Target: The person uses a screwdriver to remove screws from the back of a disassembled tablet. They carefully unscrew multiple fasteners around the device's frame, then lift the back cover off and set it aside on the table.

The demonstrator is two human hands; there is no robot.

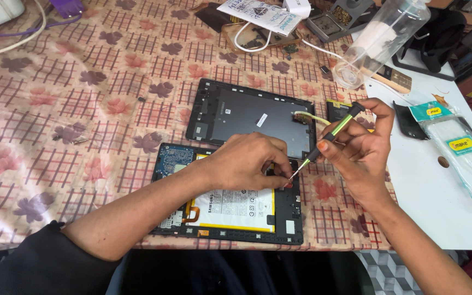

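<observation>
Head view: your left hand (247, 161) presses flat on the opened tablet (230, 207) at six o'clock on the table (55, 109); your right hand (359, 147) pinches a green screwdriver (329, 136), tip touching the tablet. At twelve o'clock lies the back cover (252, 117).

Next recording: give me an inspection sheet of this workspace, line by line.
Surface: table under a floral checked cloth; white board at the right.
Job's things: opened tablet showing its battery and circuit board; detached back cover lying behind it.
Clutter: clear plastic bottle on its side, packaged items in clear bags, loose screw, papers.
Hands: left hand rests on the tablet, fingertips pinched at the screwdriver tip; right hand grips a green-and-black screwdriver.
Cables: white cable at top left; white lead near the papers.
Surroundings: patterned floor below the table edge.
</observation>
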